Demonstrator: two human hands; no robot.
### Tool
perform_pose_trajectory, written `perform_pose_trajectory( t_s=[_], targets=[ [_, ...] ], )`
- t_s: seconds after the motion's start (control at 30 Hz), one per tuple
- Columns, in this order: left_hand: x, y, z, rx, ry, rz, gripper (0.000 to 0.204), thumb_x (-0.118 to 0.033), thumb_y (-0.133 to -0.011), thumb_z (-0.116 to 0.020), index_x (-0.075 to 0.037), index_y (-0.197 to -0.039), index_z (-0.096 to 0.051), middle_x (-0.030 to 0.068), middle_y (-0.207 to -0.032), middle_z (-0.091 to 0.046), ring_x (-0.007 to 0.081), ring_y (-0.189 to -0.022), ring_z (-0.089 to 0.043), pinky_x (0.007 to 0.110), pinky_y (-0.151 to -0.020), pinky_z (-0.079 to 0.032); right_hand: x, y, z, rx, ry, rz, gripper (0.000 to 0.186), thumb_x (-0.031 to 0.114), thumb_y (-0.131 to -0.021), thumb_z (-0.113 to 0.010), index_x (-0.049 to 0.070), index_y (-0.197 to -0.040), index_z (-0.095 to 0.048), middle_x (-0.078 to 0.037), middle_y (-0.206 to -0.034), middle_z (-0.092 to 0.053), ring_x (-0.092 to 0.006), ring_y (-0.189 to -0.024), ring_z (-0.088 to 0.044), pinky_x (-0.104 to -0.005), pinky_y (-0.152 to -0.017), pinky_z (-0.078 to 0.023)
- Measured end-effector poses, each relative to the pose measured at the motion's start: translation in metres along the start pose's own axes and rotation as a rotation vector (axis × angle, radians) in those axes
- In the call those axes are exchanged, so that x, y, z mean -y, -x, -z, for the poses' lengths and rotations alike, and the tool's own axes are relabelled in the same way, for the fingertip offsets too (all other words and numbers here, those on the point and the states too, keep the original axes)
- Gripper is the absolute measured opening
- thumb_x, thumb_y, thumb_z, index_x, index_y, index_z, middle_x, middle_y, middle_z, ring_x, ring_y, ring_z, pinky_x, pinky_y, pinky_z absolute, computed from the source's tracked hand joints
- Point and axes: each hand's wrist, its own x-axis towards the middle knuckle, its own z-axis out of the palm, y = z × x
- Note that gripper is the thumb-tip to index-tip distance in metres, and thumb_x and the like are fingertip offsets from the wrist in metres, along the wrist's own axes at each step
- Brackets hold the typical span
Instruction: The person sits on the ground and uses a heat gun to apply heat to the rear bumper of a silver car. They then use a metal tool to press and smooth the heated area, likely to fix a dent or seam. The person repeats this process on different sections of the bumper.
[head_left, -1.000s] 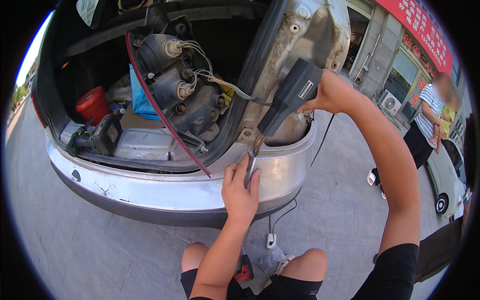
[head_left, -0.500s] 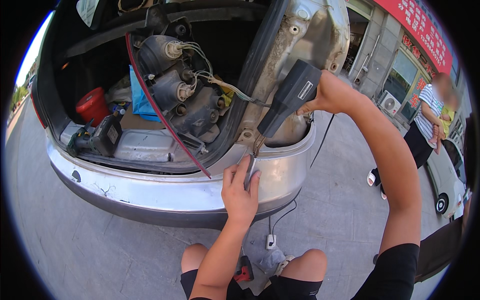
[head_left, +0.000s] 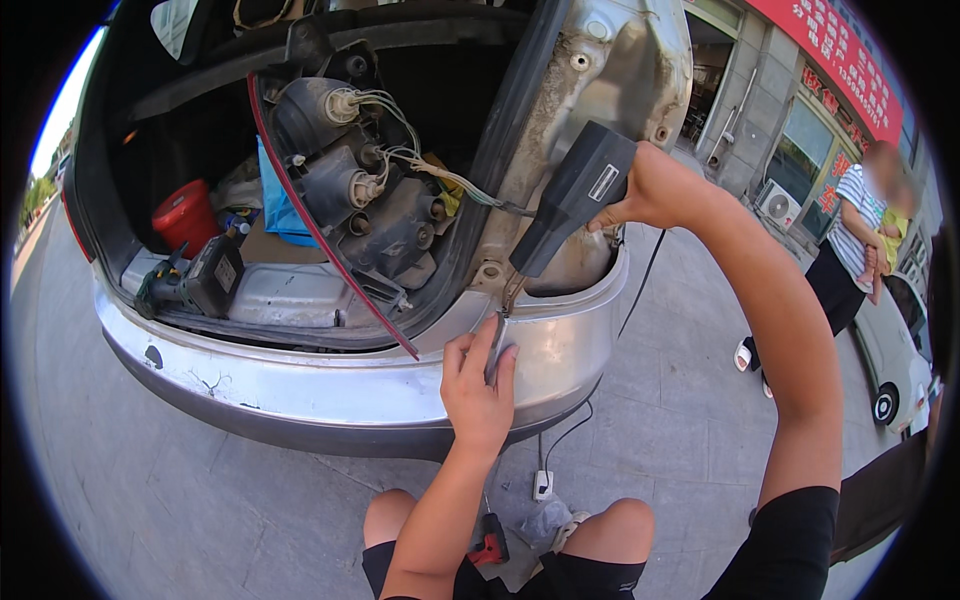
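Observation:
My right hand [head_left: 665,190] is wrapped round the handle of a black soldering gun [head_left: 570,205], which points down and to the left. Two thin metal prongs [head_left: 512,294] reach from its nose to the corner of the silver rear bumper [head_left: 330,385], by the open tail-light recess. Just below the prongs, my left hand [head_left: 478,395] pinches a thin grey strip [head_left: 496,347] between fingers and thumb, close against the bumper. The strip's upper end meets the prong tips; whether they touch I cannot tell. Cracks and a dark chip mark the bumper further left.
A detached tail light [head_left: 340,170] with wires leans in the open boot. Beside it are a cordless power tool [head_left: 195,280] and a red container [head_left: 185,215]. Below lie a power socket [head_left: 543,485] and a red-black drill [head_left: 490,540]. A person holding a child stands at right.
Both hands and the tool keep nearly the same pose at the bumper corner. The whole view has shifted very slightly.

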Motion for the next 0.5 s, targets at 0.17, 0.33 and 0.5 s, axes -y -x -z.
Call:
perform_pose_trajectory(
  t_s=[0.17, 0.33, 0.5],
  targets=[
    [-0.003, 0.0, 0.0022, 0.014, -0.031, -0.026, 0.047, -0.01, -0.091, -0.08, -0.01, -0.138, -0.07, 0.0093, -0.106, -0.06, 0.0211, -0.084, -0.058, 0.032, -0.068, -0.048, 0.0053, 0.0014, 0.0015, -0.002, -0.023, -0.013, 0.062, 0.047, -0.07, -0.098, -0.006, -0.092, -0.075, -0.024, -0.072, -0.067, -0.0377, -0.064, -0.061, -0.0438, -0.068, -0.055],
    [-0.0044, 0.0014, 0.0005, 0.045, -0.106, -0.051, 0.047, -0.009, -0.093, -0.078, -0.013, -0.139, -0.07, 0.0109, -0.107, -0.06, 0.0234, -0.08, -0.059, 0.035, -0.07, -0.052, 0.0032, 0.0022, 0.0023, 0.008, 0.014, -0.041, 0.064, 0.049, -0.07, -0.097, -0.007, -0.088, -0.074, -0.023, -0.069, -0.065, -0.0373, -0.061, -0.058, -0.044, -0.066, -0.054],
    [-0.0005, 0.0034, -0.002, 0.062, -0.191, -0.092, 0.049, -0.009, -0.094, -0.077, -0.016, -0.141, -0.068, 0.0121, -0.108, -0.06, 0.0248, -0.077, -0.061, 0.038, -0.071, -0.054, 0.0029, 0.002, 0.0021, -0.004, 0.016, -0.025, 0.063, 0.049, -0.069, -0.098, -0.007, -0.085, -0.073, -0.024, -0.067, -0.062, -0.0372, -0.06, -0.053, -0.0436, -0.064, -0.054]
  ],
)
